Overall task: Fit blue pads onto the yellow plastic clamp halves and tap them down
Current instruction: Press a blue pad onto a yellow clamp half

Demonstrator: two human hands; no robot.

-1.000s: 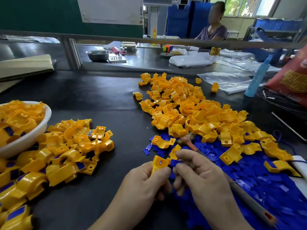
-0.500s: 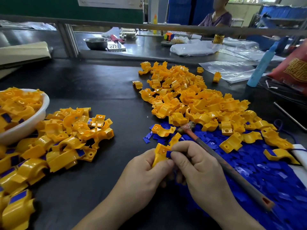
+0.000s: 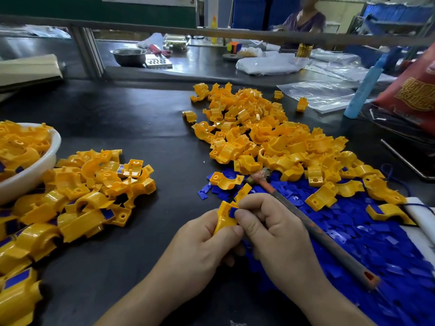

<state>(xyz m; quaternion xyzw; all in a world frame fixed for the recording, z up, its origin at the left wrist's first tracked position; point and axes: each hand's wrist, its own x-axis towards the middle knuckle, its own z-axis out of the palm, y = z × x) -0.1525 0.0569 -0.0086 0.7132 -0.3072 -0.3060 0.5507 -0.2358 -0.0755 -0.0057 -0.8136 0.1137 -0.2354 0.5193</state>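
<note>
My left hand (image 3: 200, 245) grips a yellow clamp half (image 3: 224, 217) just above the dark table. My right hand (image 3: 275, 234) presses a small blue pad (image 3: 233, 211) against its upper end with thumb and forefinger. The same hand also carries a long worn tapping stick (image 3: 313, 228) that runs diagonally under its fingers, its frayed head (image 3: 260, 175) pointing away from me. Loose blue pads (image 3: 353, 231) lie spread to the right. A big heap of bare yellow halves (image 3: 270, 142) lies beyond the hands.
Padded yellow halves (image 3: 89, 194) are piled at the left, beside a white bowl (image 3: 40, 170) holding more. A light blue tube (image 3: 362, 90), plastic bags (image 3: 317, 95) and a red bag (image 3: 414, 90) sit at the far right. A seated person (image 3: 303, 17) works behind a metal rail (image 3: 211, 34).
The pad has gone from between my right fingers onto the clamp half's end. Both hands stay together in front of me; the view has tilted down a little.
</note>
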